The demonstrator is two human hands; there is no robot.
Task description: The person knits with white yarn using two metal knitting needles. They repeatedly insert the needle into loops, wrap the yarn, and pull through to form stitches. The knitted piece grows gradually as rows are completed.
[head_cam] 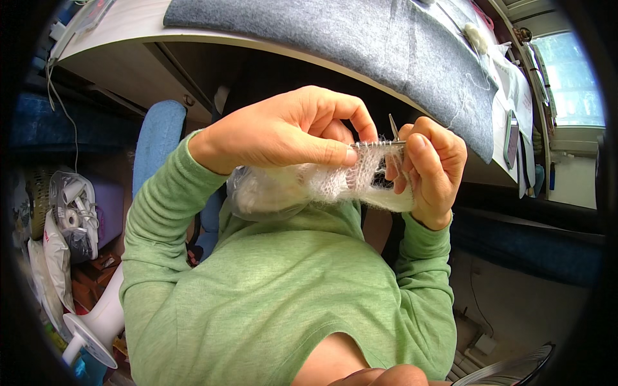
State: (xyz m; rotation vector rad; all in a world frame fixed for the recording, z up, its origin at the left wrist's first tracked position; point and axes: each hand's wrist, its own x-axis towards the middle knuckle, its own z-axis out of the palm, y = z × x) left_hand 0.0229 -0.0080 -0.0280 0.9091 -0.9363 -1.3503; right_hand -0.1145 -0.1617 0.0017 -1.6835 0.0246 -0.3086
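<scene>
White fuzzy knitting (333, 181) hangs from a metal knitting needle (379, 144) that carries a row of stitches. My left hand (294, 130) grips the needle and the fabric's upper edge between thumb and fingers. At the other side my right hand (434, 166) holds a second needle (393, 126), whose tip points up beside the stitches, with thin yarn near its fingers. Below my left hand lies a clear plastic bag (265, 193) with white material inside, partly hidden by the hand and the knitting.
Ahead stands a white desk (116, 41) with a grey felt mat (309, 24). A ball of pale yarn (476, 38) and a phone (511, 140) lie toward its right. A blue padded armrest (158, 140) is at left, near bagged items (75, 207) and a white stand (99, 318).
</scene>
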